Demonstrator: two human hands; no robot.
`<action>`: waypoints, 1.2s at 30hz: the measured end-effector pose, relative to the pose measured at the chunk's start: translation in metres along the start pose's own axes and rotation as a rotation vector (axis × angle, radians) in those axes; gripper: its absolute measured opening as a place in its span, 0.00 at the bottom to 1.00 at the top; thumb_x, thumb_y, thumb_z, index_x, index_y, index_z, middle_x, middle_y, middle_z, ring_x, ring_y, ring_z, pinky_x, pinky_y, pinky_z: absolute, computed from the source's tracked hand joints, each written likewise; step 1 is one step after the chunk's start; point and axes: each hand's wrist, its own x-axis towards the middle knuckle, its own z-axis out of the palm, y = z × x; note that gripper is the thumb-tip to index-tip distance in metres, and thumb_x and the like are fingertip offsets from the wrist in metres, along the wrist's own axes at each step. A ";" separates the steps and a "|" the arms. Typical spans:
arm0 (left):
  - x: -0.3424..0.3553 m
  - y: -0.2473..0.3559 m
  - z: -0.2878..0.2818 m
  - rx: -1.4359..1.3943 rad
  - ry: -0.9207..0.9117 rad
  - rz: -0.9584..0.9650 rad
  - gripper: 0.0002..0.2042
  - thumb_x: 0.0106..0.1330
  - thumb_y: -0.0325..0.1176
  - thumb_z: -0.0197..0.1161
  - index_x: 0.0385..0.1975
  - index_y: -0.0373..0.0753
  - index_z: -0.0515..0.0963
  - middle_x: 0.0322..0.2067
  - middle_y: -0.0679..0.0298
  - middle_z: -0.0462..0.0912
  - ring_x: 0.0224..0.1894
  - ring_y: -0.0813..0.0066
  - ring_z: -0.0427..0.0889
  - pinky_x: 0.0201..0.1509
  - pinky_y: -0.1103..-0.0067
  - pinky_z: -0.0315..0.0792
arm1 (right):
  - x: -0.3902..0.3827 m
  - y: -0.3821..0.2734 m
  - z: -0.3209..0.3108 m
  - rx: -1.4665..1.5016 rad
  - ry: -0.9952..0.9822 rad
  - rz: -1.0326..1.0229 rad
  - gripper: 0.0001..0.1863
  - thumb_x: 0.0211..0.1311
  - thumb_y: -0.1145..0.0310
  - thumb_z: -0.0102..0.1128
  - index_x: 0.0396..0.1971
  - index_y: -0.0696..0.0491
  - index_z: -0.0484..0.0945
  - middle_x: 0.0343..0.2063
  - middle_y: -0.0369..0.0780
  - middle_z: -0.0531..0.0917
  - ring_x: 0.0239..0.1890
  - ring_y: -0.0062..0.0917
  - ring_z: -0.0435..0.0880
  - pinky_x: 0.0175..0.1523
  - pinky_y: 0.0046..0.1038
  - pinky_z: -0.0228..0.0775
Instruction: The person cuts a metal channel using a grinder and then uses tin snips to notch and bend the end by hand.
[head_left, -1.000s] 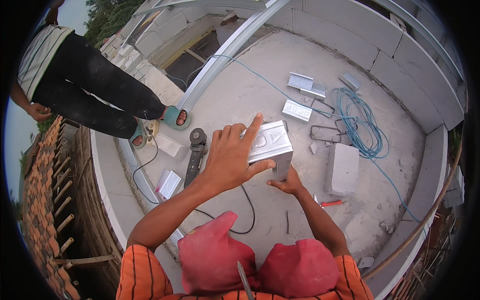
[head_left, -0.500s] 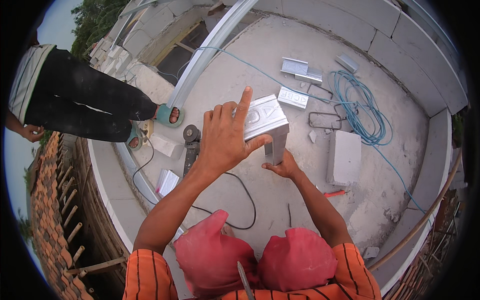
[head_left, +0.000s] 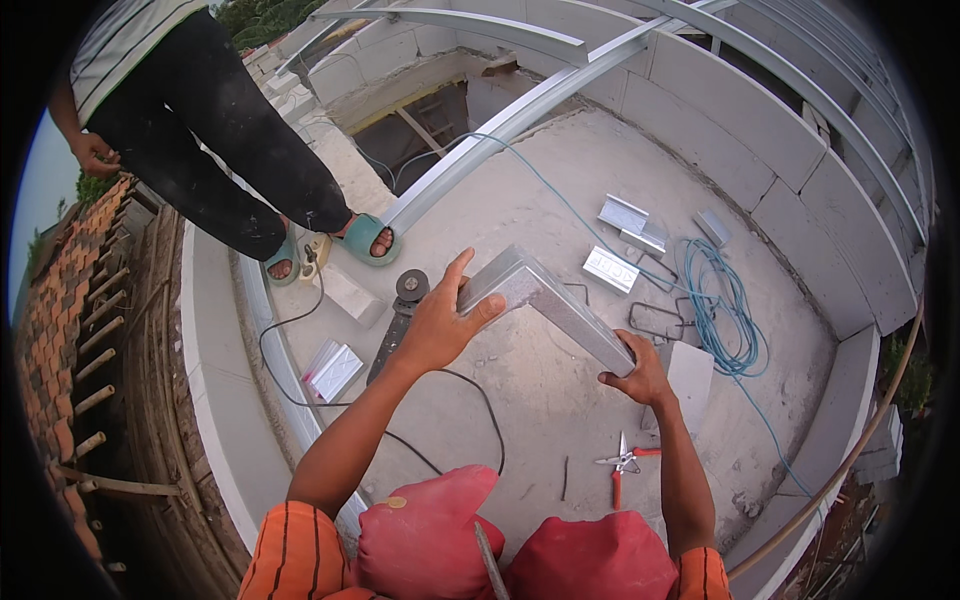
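- Holding a bent grey metal channel up over the concrete floor, the person has it gripped at both ends.
- The left hand is closed on the upper end near the bend, thumb across the face, index finger lifted off.
- The right hand is curled around the lower end of the long leg, fingers underneath.
- The channel hangs in the air between the hands, above the floor and touching nothing else.
- The step in hand looks like checking or turning the piece, not yet cutting or fixing it.
- Any next move calls for a firm grip with both hands, since the edges look sharp and the piece is angled.
- An angle grinder lies on the floor just beyond the left hand, its black cord trailing toward the knees.
- Red-handled snips lie near the right forearm.
- Short channel offcuts and a coil of blue cable sit further off.
- Another person in green sandals stands at the wall edge, well apart.
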 end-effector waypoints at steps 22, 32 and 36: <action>0.041 -0.048 0.093 0.315 -0.044 0.330 0.27 0.64 0.41 0.63 0.56 0.27 0.69 0.37 0.45 0.84 0.35 0.50 0.86 0.37 0.63 0.80 | 0.046 -0.256 -0.050 -1.367 -0.057 -0.719 0.19 0.60 0.65 0.66 0.52 0.45 0.81 0.50 0.39 0.82 0.62 0.31 0.74 0.72 0.41 0.57; 0.116 -0.137 -0.010 -0.217 0.229 0.204 0.21 0.66 0.30 0.63 0.56 0.29 0.69 0.50 0.52 0.80 0.52 0.66 0.80 0.52 0.74 0.76 | -0.087 -0.110 -0.010 -0.418 -0.518 -0.302 0.30 0.50 0.60 0.73 0.56 0.45 0.76 0.47 0.39 0.83 0.55 0.35 0.79 0.62 0.39 0.67; 0.167 -0.142 -0.051 -0.318 0.320 0.158 0.19 0.64 0.27 0.64 0.53 0.29 0.71 0.51 0.52 0.80 0.55 0.64 0.79 0.59 0.72 0.69 | -0.172 -0.031 0.008 -0.321 -0.430 0.021 0.30 0.49 0.58 0.74 0.55 0.47 0.77 0.46 0.41 0.83 0.50 0.38 0.81 0.56 0.41 0.71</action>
